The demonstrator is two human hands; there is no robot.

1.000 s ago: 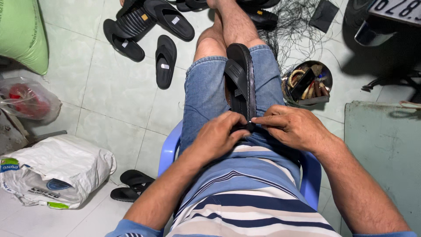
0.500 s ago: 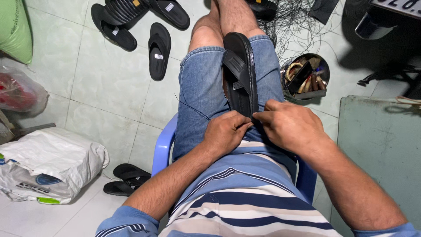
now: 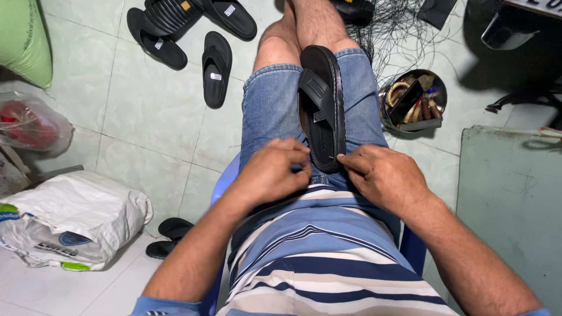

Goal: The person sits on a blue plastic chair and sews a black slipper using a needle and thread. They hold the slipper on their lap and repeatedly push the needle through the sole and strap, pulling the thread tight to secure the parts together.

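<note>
Both hands are working at the near end of a black sandal [image 3: 323,108] lying on the lap.

The right hand [image 3: 386,175] is pinching its near edge; the left hand [image 3: 272,169] is curling closed just left of it, its hold unclear.

We see pale green tiled floor [image 3: 146,117]. Black sandals [image 3: 175,26] scattered upper left, one pair [image 3: 170,234] beside white sack [image 3: 70,222]. Green bag [image 3: 23,41] at left edge. Round tin [image 3: 413,102] of tools right of blue plastic chair [image 3: 225,181]; tangled black thread [image 3: 398,29] above tin.
</note>
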